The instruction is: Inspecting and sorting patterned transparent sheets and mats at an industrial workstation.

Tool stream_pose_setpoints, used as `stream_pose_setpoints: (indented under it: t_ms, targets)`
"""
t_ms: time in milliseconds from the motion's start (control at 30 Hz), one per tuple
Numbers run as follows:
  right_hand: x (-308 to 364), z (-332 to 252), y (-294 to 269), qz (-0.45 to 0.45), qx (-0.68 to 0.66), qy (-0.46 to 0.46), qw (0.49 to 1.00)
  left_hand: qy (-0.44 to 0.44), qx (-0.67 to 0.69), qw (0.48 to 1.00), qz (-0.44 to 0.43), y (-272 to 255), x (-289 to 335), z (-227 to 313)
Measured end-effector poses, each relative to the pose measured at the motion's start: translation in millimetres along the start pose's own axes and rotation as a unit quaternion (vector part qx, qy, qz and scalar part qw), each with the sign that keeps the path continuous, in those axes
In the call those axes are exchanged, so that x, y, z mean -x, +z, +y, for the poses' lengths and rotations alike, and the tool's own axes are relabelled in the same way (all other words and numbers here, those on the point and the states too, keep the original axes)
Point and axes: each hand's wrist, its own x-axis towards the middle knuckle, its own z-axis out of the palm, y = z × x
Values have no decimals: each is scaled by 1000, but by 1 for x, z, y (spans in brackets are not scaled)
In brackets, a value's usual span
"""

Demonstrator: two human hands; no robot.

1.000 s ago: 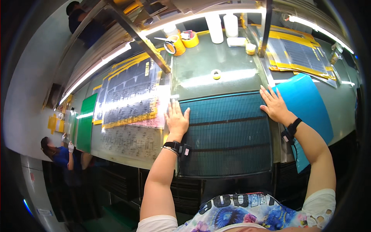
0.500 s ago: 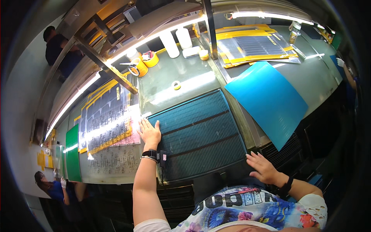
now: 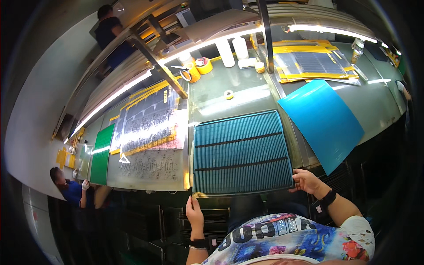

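Note:
In front of me on the work table lies a dark teal sheet (image 3: 243, 152), covered in fine lines and crossed by two black bands. Its near-left corner is pinched between the fingertips of my left hand (image 3: 194, 214). At the near-right corner, my right hand (image 3: 308, 182) has its fingers closed on the edge, the undersides of the fingers hidden. A plain bright blue sheet (image 3: 324, 123) lies just to the right, its near end extending past the table edge.
Yellow-edged films (image 3: 150, 112) and a green sheet (image 3: 102, 154) lie left; more yellow-edged films (image 3: 309, 64) lie far right. Tape rolls (image 3: 204, 66), white bottles (image 3: 240, 47) and a small ring (image 3: 228, 94) stand behind. Lit shelving hangs above. A co-worker (image 3: 73, 190) is at left.
My left hand has moved from the sheet's far-left corner to its near-left corner. My right hand now grips the near-right corner. The whole view has shifted, so the table appears further right.

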Motion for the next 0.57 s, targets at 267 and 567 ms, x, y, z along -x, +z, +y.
stream_pose_setpoints:
  t_ms: [267, 567]
  targets:
    - [12, -8, 0, -51, 101, -95, 989, -347, 608, 704, -119, 15, -42, 20]
    - [129, -174, -9, 10, -24, -499, 866, 116, 644, 627, -423, -24, -109, 234]
